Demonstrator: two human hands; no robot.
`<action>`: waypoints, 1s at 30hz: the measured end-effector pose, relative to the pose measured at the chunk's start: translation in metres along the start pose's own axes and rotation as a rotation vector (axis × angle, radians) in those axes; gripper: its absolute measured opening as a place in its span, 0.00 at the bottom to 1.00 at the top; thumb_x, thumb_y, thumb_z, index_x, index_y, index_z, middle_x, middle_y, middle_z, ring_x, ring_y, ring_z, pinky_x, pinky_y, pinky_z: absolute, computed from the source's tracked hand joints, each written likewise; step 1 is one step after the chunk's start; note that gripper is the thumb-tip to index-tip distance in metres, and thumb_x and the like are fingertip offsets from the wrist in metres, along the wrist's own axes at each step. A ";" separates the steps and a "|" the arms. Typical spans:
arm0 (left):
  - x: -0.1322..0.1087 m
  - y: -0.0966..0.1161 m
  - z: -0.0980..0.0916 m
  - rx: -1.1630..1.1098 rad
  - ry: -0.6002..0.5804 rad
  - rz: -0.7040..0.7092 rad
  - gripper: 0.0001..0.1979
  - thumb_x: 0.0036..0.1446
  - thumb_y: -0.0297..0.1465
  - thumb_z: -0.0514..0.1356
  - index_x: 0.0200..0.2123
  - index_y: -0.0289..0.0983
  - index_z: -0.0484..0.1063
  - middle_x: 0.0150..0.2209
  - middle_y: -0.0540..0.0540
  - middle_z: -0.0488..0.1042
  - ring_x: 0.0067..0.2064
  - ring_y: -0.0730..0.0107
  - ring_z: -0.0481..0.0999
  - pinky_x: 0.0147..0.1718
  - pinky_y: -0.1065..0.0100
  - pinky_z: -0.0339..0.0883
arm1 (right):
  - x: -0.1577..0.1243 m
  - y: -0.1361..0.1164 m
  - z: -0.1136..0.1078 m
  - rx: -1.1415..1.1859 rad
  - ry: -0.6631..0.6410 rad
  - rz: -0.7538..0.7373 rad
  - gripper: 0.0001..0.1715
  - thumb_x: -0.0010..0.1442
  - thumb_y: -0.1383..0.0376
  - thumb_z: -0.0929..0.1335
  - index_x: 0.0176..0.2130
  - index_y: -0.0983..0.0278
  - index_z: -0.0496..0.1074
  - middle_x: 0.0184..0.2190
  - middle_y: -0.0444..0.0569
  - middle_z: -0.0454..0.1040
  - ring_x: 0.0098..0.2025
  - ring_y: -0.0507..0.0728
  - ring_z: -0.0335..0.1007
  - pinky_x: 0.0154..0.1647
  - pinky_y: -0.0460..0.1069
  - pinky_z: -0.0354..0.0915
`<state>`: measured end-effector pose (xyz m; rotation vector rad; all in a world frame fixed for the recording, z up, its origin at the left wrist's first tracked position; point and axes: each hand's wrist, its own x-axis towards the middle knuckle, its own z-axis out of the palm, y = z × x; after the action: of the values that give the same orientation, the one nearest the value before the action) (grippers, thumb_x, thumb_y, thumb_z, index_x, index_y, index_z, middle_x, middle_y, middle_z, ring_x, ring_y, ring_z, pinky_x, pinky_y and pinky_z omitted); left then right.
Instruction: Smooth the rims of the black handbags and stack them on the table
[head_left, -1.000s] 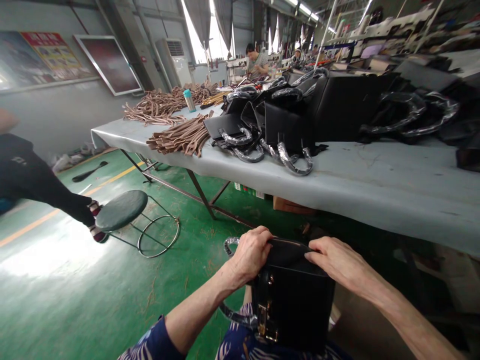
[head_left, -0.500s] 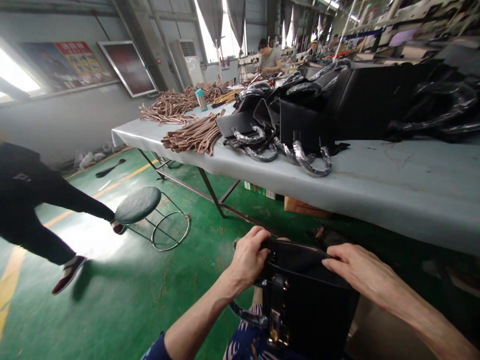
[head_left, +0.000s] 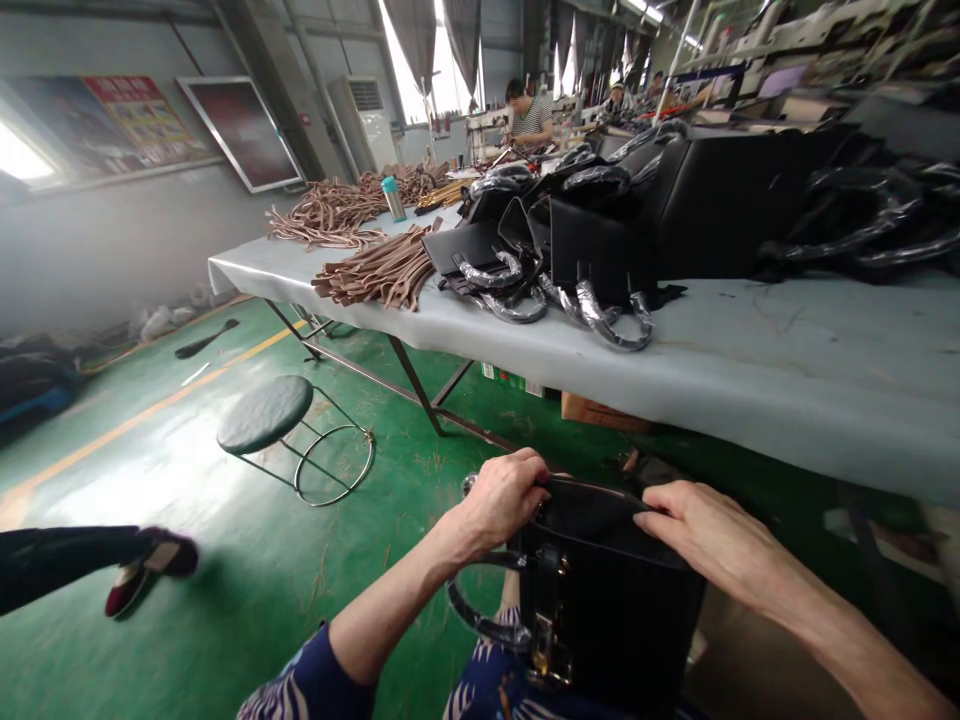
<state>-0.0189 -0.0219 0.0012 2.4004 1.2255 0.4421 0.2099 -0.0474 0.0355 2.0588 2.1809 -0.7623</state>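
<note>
A black handbag (head_left: 607, 610) rests on my lap, its top opening facing up toward me. My left hand (head_left: 506, 500) pinches the bag's rim at the left corner. On the opposite side, my right hand (head_left: 694, 520) grips the rim with the thumb on the near side and the fingers beyond. A strap with a gold-coloured buckle (head_left: 546, 645) runs down the bag's left part. The plastic-wrapped handle (head_left: 480, 625) loops out to the left, below my left wrist. The bag's lower end and far face are hidden.
Ahead stands a table (head_left: 750, 380) with a grey cover, bearing black bag pieces (head_left: 600, 245), bundles of brown strips (head_left: 379, 270) and a bottle (head_left: 392, 198). A round stool (head_left: 266, 412) is at the left. Another person's leg (head_left: 67, 565) shows at the lower left; someone sits farther back.
The passing person has moved left, mostly out of view. The view has shifted slightly. Both hands keep hold of the bag's rim, and more of the wrapped handle shows at the left.
</note>
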 end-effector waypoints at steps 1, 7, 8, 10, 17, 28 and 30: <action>0.001 0.001 0.001 0.027 -0.004 -0.008 0.02 0.52 0.27 0.55 0.32 0.37 0.65 0.32 0.51 0.67 0.34 0.73 0.69 0.33 0.75 0.61 | 0.000 0.000 0.000 -0.002 -0.002 0.003 0.14 0.52 0.61 0.60 0.18 0.62 0.57 0.21 0.44 0.68 0.29 0.54 0.65 0.27 0.47 0.50; -0.002 0.004 0.007 0.061 0.045 -0.031 0.04 0.55 0.27 0.52 0.35 0.38 0.65 0.35 0.50 0.68 0.34 0.73 0.69 0.31 0.74 0.61 | 0.002 0.003 0.001 -0.004 -0.014 0.023 0.14 0.52 0.60 0.60 0.18 0.62 0.57 0.21 0.44 0.67 0.29 0.54 0.65 0.26 0.47 0.50; -0.003 0.004 0.008 0.052 0.056 -0.032 0.05 0.56 0.27 0.52 0.35 0.38 0.65 0.36 0.50 0.68 0.34 0.73 0.69 0.32 0.74 0.61 | 0.002 0.003 0.001 -0.001 -0.013 0.025 0.14 0.52 0.60 0.60 0.18 0.62 0.57 0.21 0.44 0.67 0.29 0.54 0.65 0.26 0.47 0.50; -0.005 0.004 0.008 0.039 0.064 -0.029 0.05 0.56 0.28 0.51 0.35 0.38 0.66 0.36 0.50 0.68 0.34 0.74 0.69 0.33 0.75 0.61 | 0.002 0.003 0.001 0.001 -0.010 0.025 0.15 0.52 0.60 0.60 0.18 0.62 0.57 0.21 0.44 0.67 0.30 0.55 0.65 0.27 0.47 0.50; -0.004 0.002 0.009 0.022 0.061 -0.066 0.03 0.55 0.28 0.53 0.32 0.37 0.65 0.34 0.51 0.68 0.34 0.74 0.68 0.33 0.75 0.60 | 0.000 0.000 0.001 -0.008 0.005 0.015 0.15 0.52 0.60 0.60 0.18 0.62 0.56 0.21 0.44 0.67 0.30 0.55 0.64 0.27 0.47 0.50; 0.005 0.009 0.007 0.041 0.041 -0.093 0.05 0.48 0.23 0.53 0.26 0.37 0.59 0.29 0.52 0.64 0.29 0.75 0.64 0.28 0.73 0.56 | 0.002 -0.002 -0.002 -0.032 -0.005 0.015 0.14 0.52 0.61 0.60 0.18 0.62 0.57 0.20 0.44 0.66 0.28 0.54 0.64 0.26 0.46 0.49; 0.004 0.010 0.006 0.039 0.015 -0.077 0.05 0.48 0.22 0.52 0.26 0.37 0.59 0.29 0.51 0.64 0.30 0.75 0.64 0.29 0.73 0.56 | 0.002 -0.001 -0.001 -0.037 0.004 0.010 0.14 0.52 0.61 0.60 0.18 0.62 0.58 0.20 0.44 0.66 0.28 0.54 0.65 0.27 0.46 0.49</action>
<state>-0.0068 -0.0248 0.0012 2.3772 1.3399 0.4170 0.2091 -0.0453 0.0356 2.0537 2.1683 -0.7124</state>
